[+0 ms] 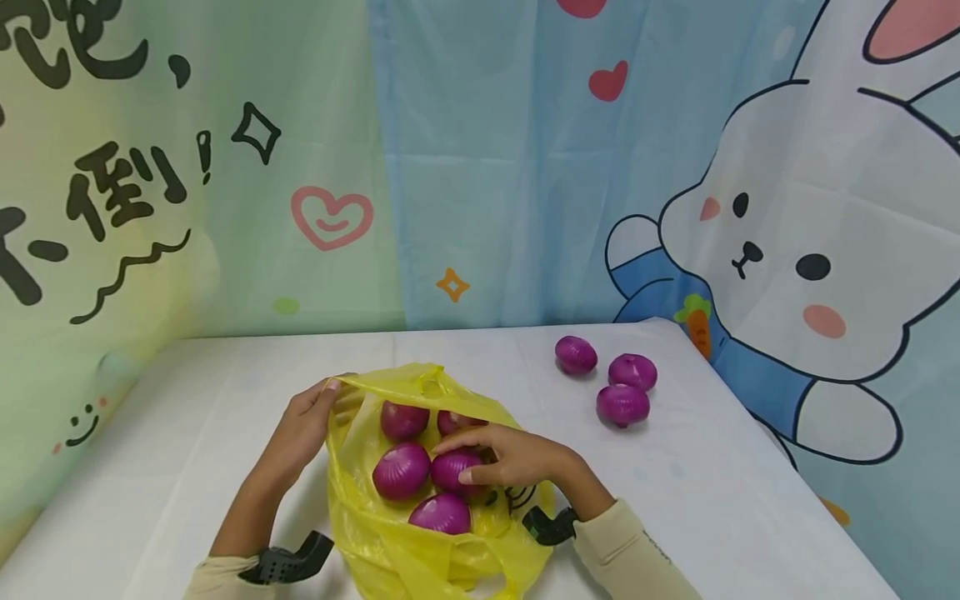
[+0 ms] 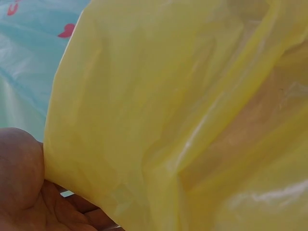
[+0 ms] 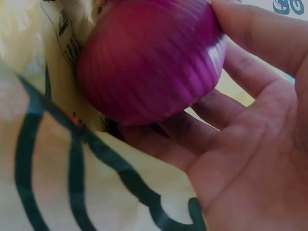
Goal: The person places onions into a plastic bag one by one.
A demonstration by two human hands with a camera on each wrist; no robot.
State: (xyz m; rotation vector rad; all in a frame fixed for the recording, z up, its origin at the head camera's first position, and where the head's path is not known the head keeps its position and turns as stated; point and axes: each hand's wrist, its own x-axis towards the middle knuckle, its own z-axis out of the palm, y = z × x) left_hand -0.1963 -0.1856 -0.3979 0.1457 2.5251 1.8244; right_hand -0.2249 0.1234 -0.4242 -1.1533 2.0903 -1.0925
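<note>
A yellow plastic bag [image 1: 375, 546] lies on the table with its mouth spread, several peeled red onions [image 1: 401, 471] showing inside. My left hand [image 1: 303, 429] pinches the bag's rim at the left. In the left wrist view, thumb and fingers hold the edge of the yellow film [image 2: 120, 96], which fills most of that picture. My right hand [image 1: 517, 457] reaches into the opening, its thumb and fingers curled round one red onion [image 3: 154, 62]. In the head view this onion sits among the others, partly covered by the fingers. Bag folds hide the lower contents.
Three more red onions, one at the front [image 1: 622, 406], sit together at the back right of the white-covered table [image 1: 720, 500]. A printed curtain [image 1: 487, 167] hangs behind the table. Dark devices [image 1: 288, 560] are strapped to both wrists.
</note>
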